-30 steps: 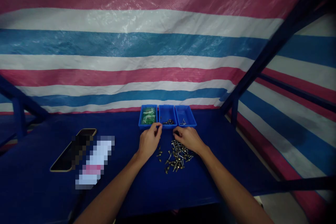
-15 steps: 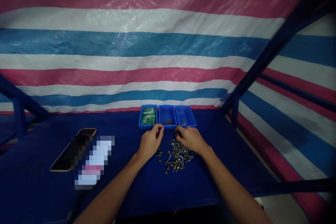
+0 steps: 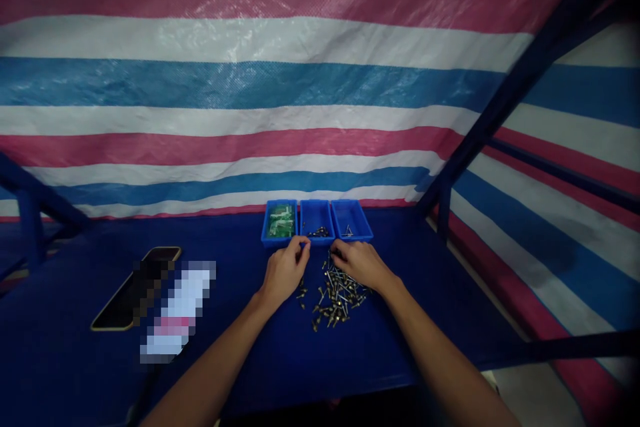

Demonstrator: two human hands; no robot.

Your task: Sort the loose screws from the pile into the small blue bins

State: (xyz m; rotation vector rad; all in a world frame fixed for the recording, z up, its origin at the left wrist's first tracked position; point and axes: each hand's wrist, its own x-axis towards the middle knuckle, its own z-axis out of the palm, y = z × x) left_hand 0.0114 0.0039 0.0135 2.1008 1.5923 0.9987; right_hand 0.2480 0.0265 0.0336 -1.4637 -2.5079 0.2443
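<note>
Presently, left hand (image 3: 283, 271) and right hand (image 3: 365, 264) are curled inward, metal pieces (image 3: 342, 295) beside the right; whether they clamp, I cannot tell

A flat dark-blue tabletop (image 3: 350, 357) carries a loose pile of small brassy and silvery metal pieces (image 3: 340, 301). Beyond the pile, three rectangular blue plastic trays (image 3: 316, 214) stand in a row. Just left of it lie a few brassy metal bits (image 3: 302, 293); farther left, a pixelated white-and-pink oblong (image 3: 187, 290), then a black pale-rimmed phone (image 3: 113, 310).
</note>
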